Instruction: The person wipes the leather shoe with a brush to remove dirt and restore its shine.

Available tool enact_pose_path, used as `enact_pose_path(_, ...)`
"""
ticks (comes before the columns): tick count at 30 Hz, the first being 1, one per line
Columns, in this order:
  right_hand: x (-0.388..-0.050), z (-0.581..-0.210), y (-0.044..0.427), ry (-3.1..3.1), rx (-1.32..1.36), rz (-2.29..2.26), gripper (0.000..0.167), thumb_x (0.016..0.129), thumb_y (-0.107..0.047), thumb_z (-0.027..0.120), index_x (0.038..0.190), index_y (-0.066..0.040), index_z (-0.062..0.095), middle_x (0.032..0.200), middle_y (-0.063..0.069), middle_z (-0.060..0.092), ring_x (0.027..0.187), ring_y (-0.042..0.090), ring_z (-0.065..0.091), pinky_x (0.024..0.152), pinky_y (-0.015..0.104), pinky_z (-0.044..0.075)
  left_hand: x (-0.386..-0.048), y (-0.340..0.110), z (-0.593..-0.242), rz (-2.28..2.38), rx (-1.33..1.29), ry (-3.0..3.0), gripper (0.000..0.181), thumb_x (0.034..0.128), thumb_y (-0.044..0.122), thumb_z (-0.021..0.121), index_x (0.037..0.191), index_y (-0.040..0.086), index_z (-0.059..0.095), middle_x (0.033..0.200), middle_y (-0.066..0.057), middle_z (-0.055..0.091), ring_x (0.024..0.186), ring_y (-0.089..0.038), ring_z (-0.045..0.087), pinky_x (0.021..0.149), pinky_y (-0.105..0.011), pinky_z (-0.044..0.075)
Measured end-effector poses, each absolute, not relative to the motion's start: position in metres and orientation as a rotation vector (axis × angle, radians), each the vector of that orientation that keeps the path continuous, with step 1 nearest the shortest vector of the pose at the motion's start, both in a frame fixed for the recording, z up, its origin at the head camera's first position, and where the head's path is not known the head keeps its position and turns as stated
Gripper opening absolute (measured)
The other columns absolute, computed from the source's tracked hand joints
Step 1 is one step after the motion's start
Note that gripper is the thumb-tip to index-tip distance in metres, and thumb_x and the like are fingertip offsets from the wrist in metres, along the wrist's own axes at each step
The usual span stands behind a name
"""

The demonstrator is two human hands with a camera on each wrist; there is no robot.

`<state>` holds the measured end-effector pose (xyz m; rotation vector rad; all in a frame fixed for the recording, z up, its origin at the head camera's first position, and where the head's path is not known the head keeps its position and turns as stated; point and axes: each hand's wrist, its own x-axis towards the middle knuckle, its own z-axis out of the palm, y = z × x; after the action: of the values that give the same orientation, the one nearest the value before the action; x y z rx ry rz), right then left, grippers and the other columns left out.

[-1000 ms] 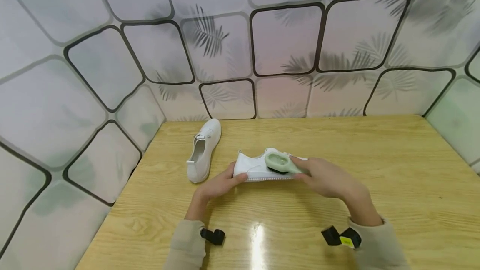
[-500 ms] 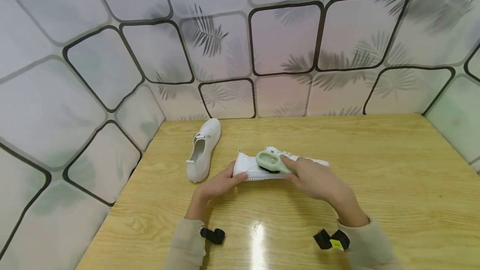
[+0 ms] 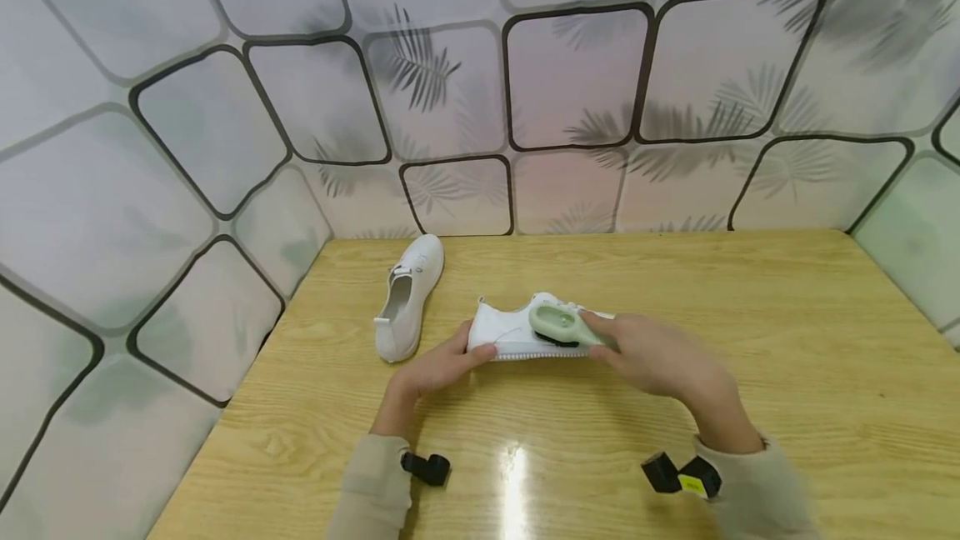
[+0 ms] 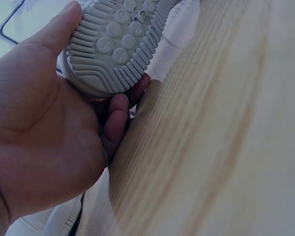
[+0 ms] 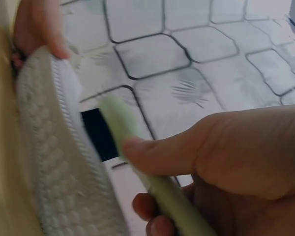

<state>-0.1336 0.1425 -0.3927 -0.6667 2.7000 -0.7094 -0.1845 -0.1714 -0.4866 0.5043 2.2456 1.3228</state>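
A white shoe (image 3: 502, 335) is held on its side, its ridged sole (image 4: 120, 42) facing the person. The left hand (image 3: 442, 363) grips it at the heel, thumb on the sole edge; in the left wrist view the left hand (image 4: 49, 118) has its fingers curled under the heel. The right hand (image 3: 660, 357) holds a pale green brush (image 3: 557, 323) by its handle, dark bristles against the shoe's side. In the right wrist view the right hand (image 5: 226, 162) pinches the green handle (image 5: 169, 196), and the dark bristles (image 5: 98, 133) meet the upper beside the sole (image 5: 59, 162).
A second white shoe (image 3: 408, 298) stands upright on the wooden table (image 3: 750, 298), left of the held one, toe toward the back. A patterned wall covering (image 3: 573, 82) rises behind the table and along its left and right sides.
The brush in the right hand moved left along the shoe toward the heel, then back right to about where it was. The left hand and the other shoe stayed in place.
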Motion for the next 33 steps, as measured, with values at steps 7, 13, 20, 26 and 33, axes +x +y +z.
enact_pose_path(7,-0.135,-0.400,0.130,2.749,-0.690,-0.688,0.058,0.103,-0.027,0.055,0.153,-0.004,0.036,0.076,0.004,0.053,0.057,0.012,0.039,0.057,0.031,0.037,-0.184,-0.172,-0.488,1.328,0.523,2.234,0.084,0.1019,0.046,0.051,0.158,0.005,0.005,0.161,-0.017,0.018,0.148,-0.028,0.018,0.119,-0.048,0.019)
enact_pose_path(13,-0.134,-0.393,0.154,2.611,-0.702,-0.829,0.057,0.102,-0.023,0.057,0.151,-0.003,0.038,0.122,0.020,0.064,0.055,0.010,0.039,0.069,0.036,0.046,-0.184,-0.173,-0.489,1.327,0.532,2.228,0.084,0.1016,0.047,0.052,0.158,0.006,0.005,0.162,-0.016,0.018,0.148,-0.026,0.018,0.119,-0.047,0.019)
enact_pose_path(20,-0.133,-0.389,0.161,2.658,-0.713,-0.770,0.055,0.101,-0.024,0.059,0.150,-0.007,0.042,0.139,0.025,0.054,0.118,0.034,0.058,0.095,0.055,0.047,-0.184,-0.172,-0.486,1.333,0.526,2.237,0.081,0.1014,0.044,0.053,0.157,0.004,0.011,0.158,-0.017,0.025,0.145,-0.027,0.024,0.118,-0.046,0.021)
enact_pose_path(26,-0.135,-0.394,0.142,2.687,-0.743,-0.725,0.057,0.102,-0.024,0.056,0.152,-0.006,0.038,0.092,0.011,0.064,0.064,0.012,0.047,0.073,0.038,0.046,-0.184,-0.173,-0.485,1.326,0.529,2.244,0.079,0.1019,0.043,0.053,0.157,0.004,0.012,0.159,-0.017,0.025,0.145,-0.027,0.025,0.118,-0.047,0.022)
enact_pose_path(33,-0.131,-0.389,0.160,2.631,-0.672,-0.803,0.058,0.100,-0.023,0.061,0.151,-0.007,0.040,0.089,0.010,0.063,0.057,0.012,0.037,0.063,0.032,0.041,-0.185,-0.173,-0.488,1.323,0.533,2.228,0.081,0.1017,0.046,0.052,0.158,0.006,0.010,0.160,-0.016,0.022,0.147,-0.026,0.022,0.118,-0.047,0.020)
